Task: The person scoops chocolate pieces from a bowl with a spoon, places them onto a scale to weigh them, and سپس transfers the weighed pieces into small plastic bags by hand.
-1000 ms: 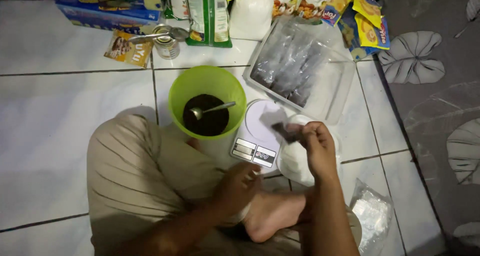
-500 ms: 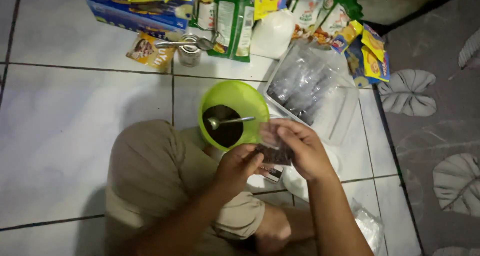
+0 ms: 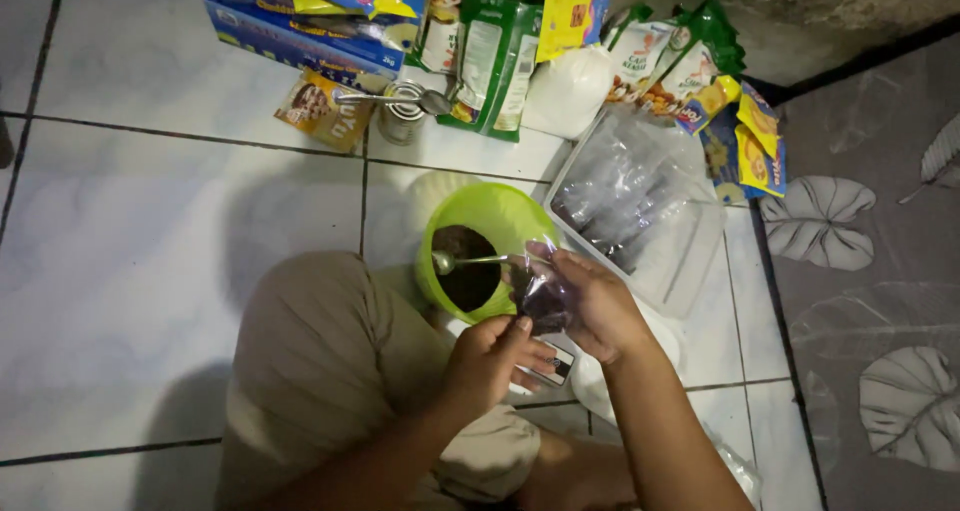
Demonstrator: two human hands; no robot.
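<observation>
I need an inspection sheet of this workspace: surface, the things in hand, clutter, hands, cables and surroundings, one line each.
Surface: white tiled floor; the person sits on it.
Things in hand: small clear bag with dark contents, held over the rim of the green bowl; the bowl holds dark powder and a spoon.
Clutter: clear tray of filled bags right of the bowl; a scale partly hidden under the hands; a tin with a spoon across it; snack packets and boxes along the top.
Hands: left hand and right hand both pinch the bag with their fingers.
Cables: nothing seen.
Surroundings: grey leaf-patterned mat on the right.
</observation>
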